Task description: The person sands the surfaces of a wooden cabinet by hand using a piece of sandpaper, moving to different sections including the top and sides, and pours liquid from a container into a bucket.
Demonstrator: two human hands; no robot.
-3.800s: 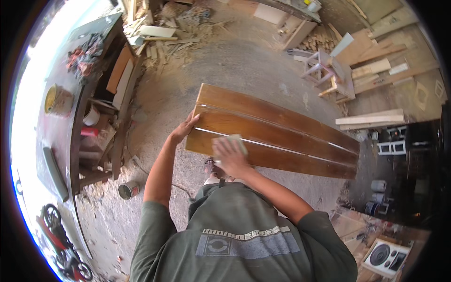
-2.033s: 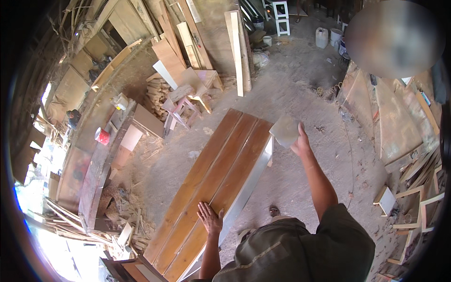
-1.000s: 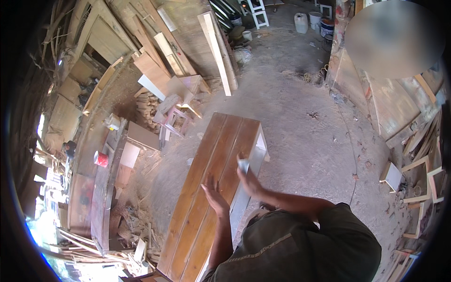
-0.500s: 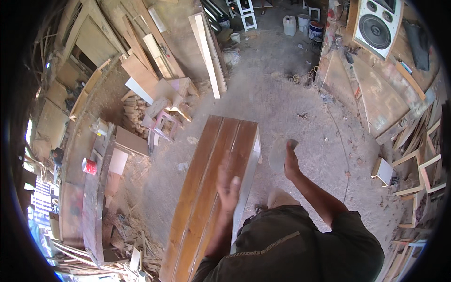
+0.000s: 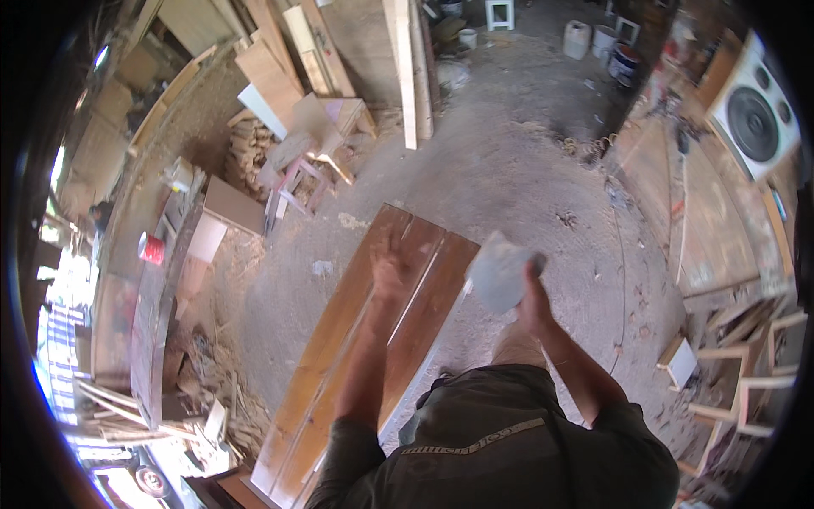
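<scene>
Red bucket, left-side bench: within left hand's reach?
Probably not: the left hand is over the brown planks, and floor separates those from the bench holding the red bucket.

**Right hand holds grey sheet beside brown planks**

The right hand point(image 5: 533, 299) grips the grey sheet point(image 5: 497, 278) just right of the brown planks point(image 5: 331, 348). The left hand point(image 5: 389, 265), blurred, spreads over their far end; contact is unclear. A red can point(image 5: 151, 248) sits on the left worktop point(image 5: 151, 339); a speaker point(image 5: 753, 123) stands far right.
</scene>
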